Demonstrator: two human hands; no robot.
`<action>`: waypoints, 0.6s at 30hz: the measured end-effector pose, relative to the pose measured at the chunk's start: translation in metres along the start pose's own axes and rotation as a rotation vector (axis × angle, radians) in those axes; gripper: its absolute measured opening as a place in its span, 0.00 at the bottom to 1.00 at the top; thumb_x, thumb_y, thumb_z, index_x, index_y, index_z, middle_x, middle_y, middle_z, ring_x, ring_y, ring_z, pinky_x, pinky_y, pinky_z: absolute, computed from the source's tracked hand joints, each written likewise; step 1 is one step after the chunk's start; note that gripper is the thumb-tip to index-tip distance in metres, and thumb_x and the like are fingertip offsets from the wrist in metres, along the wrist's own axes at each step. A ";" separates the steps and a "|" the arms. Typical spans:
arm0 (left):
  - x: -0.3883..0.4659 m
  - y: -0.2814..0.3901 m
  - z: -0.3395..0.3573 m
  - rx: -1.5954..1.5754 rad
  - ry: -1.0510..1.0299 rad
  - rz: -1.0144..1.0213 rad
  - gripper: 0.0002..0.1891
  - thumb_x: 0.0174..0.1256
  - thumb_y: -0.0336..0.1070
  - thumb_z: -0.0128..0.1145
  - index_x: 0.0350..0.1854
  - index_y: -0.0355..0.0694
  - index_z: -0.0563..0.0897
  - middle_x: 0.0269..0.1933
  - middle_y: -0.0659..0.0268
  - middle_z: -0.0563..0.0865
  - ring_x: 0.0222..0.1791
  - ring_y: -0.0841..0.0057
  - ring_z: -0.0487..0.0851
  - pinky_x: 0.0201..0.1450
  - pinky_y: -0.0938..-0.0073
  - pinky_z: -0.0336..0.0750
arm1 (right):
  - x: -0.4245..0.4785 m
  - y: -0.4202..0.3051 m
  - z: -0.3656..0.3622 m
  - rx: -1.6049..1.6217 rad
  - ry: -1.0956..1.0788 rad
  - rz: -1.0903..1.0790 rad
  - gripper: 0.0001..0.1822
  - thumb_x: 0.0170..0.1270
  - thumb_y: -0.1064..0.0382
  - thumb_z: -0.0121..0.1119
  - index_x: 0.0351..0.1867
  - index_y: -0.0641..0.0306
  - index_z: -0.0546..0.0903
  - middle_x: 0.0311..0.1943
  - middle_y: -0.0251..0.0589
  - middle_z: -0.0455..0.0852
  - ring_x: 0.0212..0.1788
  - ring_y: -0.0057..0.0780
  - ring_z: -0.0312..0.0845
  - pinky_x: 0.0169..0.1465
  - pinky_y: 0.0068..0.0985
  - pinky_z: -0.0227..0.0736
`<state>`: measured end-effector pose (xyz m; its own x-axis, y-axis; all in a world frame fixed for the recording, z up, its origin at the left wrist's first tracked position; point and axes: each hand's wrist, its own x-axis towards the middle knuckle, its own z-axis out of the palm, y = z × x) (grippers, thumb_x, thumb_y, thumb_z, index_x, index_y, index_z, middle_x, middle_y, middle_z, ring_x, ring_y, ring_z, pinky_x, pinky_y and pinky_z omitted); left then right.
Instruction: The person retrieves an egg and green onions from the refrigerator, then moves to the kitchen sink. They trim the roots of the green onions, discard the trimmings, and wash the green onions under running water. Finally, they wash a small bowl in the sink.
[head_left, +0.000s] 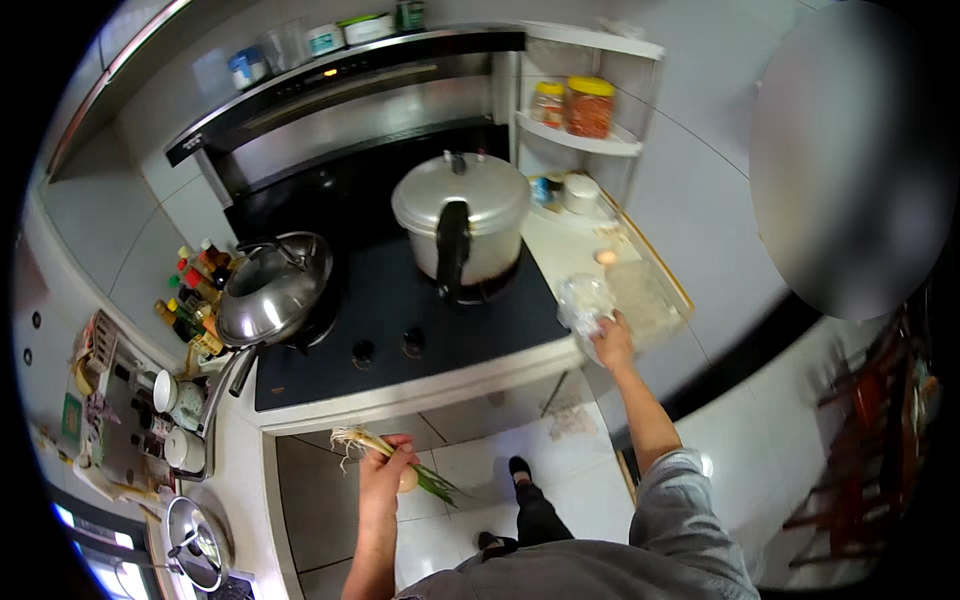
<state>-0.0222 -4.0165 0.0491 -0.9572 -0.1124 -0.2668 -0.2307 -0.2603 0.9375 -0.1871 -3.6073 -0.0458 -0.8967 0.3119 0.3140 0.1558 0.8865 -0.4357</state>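
My left hand (388, 471), low and left of my body, is closed around a bunch of green onions (429, 480) with pale roots pointing up left. A round, pale tan thing like an egg (407, 478) is held in the same hand. My right hand (615, 341) reaches to the counter right of the cooktop, its fingers on a crinkled clear plastic bag (585, 300). What the bag holds cannot be made out. Just behind it, an egg (605, 257) lies on the counter, near a flat, pale, blurred sheet or bag (641, 296).
A pressure cooker (461, 202) and a lidded wok (274, 289) stand on the black cooktop (450, 337). Bottles (195, 307) crowd the left corner. Jars with yellow lids (590, 109) sit on the corner shelf (577, 139). A sink (196, 544) is at lower left.
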 end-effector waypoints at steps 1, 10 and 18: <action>0.012 0.009 0.003 -0.016 0.019 0.020 0.07 0.57 0.28 0.56 0.37 0.32 0.78 0.27 0.67 0.79 0.27 0.81 0.77 0.31 0.83 0.70 | 0.020 0.013 0.009 -0.131 -0.032 -0.096 0.19 0.45 0.61 0.65 0.42 0.56 0.79 0.62 0.46 0.63 0.59 0.54 0.61 0.58 0.36 0.63; 0.094 0.086 0.035 -0.001 0.220 0.192 0.07 0.57 0.27 0.57 0.38 0.34 0.77 0.28 0.68 0.79 0.27 0.83 0.78 0.30 0.84 0.71 | 0.123 0.072 0.076 0.029 -0.476 -0.229 0.20 0.40 0.63 0.65 0.40 0.57 0.79 0.45 0.46 0.79 0.50 0.38 0.72 0.51 0.30 0.68; 0.128 0.133 0.048 -0.018 0.250 0.150 0.08 0.56 0.27 0.57 0.39 0.34 0.77 0.28 0.69 0.79 0.27 0.82 0.78 0.31 0.83 0.71 | 0.202 -0.065 -0.073 0.556 -0.256 -0.210 0.19 0.44 0.76 0.56 0.43 0.64 0.78 0.31 0.43 0.80 0.32 0.29 0.77 0.36 0.25 0.71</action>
<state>-0.1840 -4.0198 0.1506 -0.9072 -0.3828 -0.1746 -0.0848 -0.2400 0.9671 -0.3481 -3.5766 0.1075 -0.9660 -0.0014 0.2587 -0.2098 0.5893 -0.7802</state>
